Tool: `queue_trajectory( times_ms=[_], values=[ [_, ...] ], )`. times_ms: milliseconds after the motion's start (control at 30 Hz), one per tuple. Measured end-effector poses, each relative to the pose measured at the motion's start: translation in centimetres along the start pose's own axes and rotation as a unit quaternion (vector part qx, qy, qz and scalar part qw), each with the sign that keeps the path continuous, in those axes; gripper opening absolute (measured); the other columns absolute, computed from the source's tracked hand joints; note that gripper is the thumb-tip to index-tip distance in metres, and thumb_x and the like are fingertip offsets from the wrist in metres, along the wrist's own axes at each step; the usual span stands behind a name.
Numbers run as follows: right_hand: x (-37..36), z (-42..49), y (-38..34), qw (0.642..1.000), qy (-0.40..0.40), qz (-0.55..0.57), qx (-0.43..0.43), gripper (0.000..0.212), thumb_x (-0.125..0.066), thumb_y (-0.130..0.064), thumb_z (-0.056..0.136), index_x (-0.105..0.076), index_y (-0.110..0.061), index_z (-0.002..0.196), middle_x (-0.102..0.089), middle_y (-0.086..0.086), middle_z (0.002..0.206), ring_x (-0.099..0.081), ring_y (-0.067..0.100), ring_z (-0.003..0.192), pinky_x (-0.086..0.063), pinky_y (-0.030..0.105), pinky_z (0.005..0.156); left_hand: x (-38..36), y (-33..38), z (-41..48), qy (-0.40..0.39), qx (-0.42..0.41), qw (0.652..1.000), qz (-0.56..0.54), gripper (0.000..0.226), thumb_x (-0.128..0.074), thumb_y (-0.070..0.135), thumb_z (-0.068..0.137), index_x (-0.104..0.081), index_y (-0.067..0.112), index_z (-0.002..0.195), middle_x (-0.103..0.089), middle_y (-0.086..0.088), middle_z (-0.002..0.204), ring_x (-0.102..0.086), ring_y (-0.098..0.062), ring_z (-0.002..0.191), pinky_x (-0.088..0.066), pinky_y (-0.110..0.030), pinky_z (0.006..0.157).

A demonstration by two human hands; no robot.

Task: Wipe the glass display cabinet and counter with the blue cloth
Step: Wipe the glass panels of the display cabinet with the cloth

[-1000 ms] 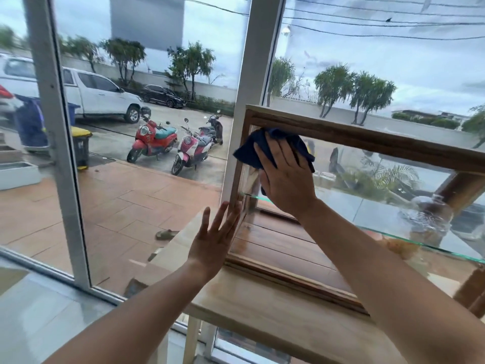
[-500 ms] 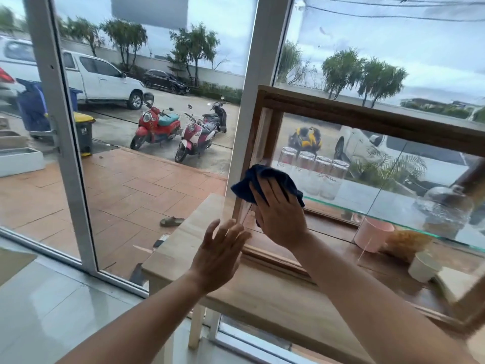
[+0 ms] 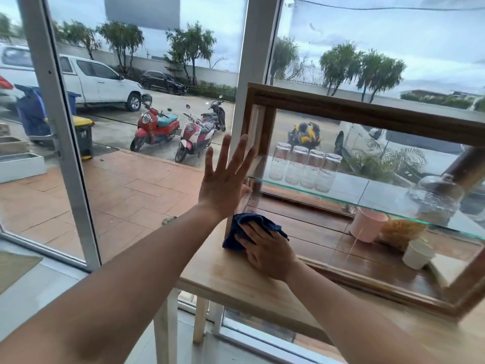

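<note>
The wooden-framed glass display cabinet [image 3: 362, 109] stands on a pale wooden counter [image 3: 236, 285]. My right hand [image 3: 265, 248] presses the dark blue cloth [image 3: 245, 228] flat against the cabinet's lower left corner, just above the counter. My left hand [image 3: 225, 179] is raised with fingers spread straight, flat against the cabinet's left side panel, and holds nothing. Part of the cloth is hidden under my right palm.
Inside the cabinet a glass shelf [image 3: 341, 198] carries several upturned glasses [image 3: 305, 164] and a glass dome [image 3: 435, 198]. Below it sit a pink cup [image 3: 367, 224] and a white cup [image 3: 417, 254]. Large windows and a white pillar [image 3: 249, 74] stand right behind the counter.
My right hand has slid the cloth down the glass from the top left corner to the bottom left corner. My left hand has risen up the side panel with its fingers spread.
</note>
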State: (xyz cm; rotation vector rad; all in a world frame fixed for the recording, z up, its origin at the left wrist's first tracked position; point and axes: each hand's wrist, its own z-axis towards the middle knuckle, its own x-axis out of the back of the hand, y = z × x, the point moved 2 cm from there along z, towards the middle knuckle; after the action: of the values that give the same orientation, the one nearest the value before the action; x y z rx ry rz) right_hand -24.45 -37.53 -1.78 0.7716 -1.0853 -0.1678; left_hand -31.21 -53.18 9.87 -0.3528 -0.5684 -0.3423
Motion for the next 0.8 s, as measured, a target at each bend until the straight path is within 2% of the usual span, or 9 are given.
queue_trajectory(
  times_ms=[200,333,467,567,667,800],
  values=[
    [0.6,-1.3,0.6,0.998,-0.046,-0.037,0.023,0.048,-0.038,-0.038,0.094,-0.067,-0.029,0.131,-0.057,0.004,0.145,-0.052,0.024,0.135,-0.029,0.040,0.106,-0.3,0.7,-0.4,-0.021,0.026,0.999,0.023,0.107,-0.062,0.057,0.088,0.002,0.014,0.162,0.001,-0.012,0.170,-0.001,-0.040,0.156,-0.015,-0.061,0.122],
    [-0.4,-4.8,2.7,0.995,-0.023,-0.075,0.056,0.045,-0.040,-0.034,0.097,-0.063,-0.026,0.135,-0.054,0.006,0.147,-0.050,0.025,0.137,-0.029,0.041,0.105,-0.2,0.8,-0.4,-0.017,0.027,0.999,0.032,0.108,-0.064,0.055,0.087,0.002,0.012,0.162,-0.001,-0.013,0.170,-0.004,-0.039,0.156,-0.016,-0.061,0.122],
    [-1.0,-9.9,6.0,0.995,0.008,-0.080,0.062,0.044,-0.042,-0.030,0.094,-0.069,-0.027,0.128,-0.063,0.006,0.138,-0.059,0.025,0.128,-0.035,0.039,0.101,-0.1,0.9,-0.4,-0.022,0.032,0.999,0.025,0.107,-0.063,0.053,0.089,0.004,0.012,0.162,0.001,-0.012,0.170,-0.002,-0.039,0.156,-0.014,-0.061,0.123],
    [-1.1,-13.8,8.7,0.993,0.017,-0.093,0.067,0.045,-0.041,-0.030,0.093,-0.069,-0.025,0.128,-0.066,0.010,0.132,-0.062,0.026,0.123,-0.034,0.040,0.104,-0.1,1.0,-0.5,-0.020,0.034,0.999,0.024,0.106,-0.065,0.051,0.089,0.002,0.012,0.162,0.000,-0.012,0.170,-0.003,-0.039,0.156,-0.015,-0.061,0.122],
    [0.5,-14.9,11.5,0.995,0.076,-0.070,0.011,0.041,-0.049,-0.027,0.092,-0.068,-0.026,0.128,-0.064,0.013,0.134,-0.062,0.031,0.120,-0.037,0.040,0.101,-0.2,1.1,-0.5,-0.022,0.038,0.999,0.024,0.107,-0.066,0.051,0.089,0.002,0.013,0.162,0.002,-0.011,0.170,-0.002,-0.039,0.156,-0.015,-0.061,0.122],
    [5.9,-10.2,16.4,0.963,0.215,-0.038,-0.160,0.043,-0.051,-0.028,0.099,-0.058,-0.023,0.142,-0.043,0.017,0.155,-0.046,0.037,0.136,-0.034,0.046,0.108,-0.4,1.1,-0.5,-0.024,0.034,0.999,0.017,0.107,-0.066,0.050,0.089,0.005,0.014,0.162,0.007,-0.012,0.170,0.002,-0.039,0.156,-0.014,-0.061,0.122]
  ],
)
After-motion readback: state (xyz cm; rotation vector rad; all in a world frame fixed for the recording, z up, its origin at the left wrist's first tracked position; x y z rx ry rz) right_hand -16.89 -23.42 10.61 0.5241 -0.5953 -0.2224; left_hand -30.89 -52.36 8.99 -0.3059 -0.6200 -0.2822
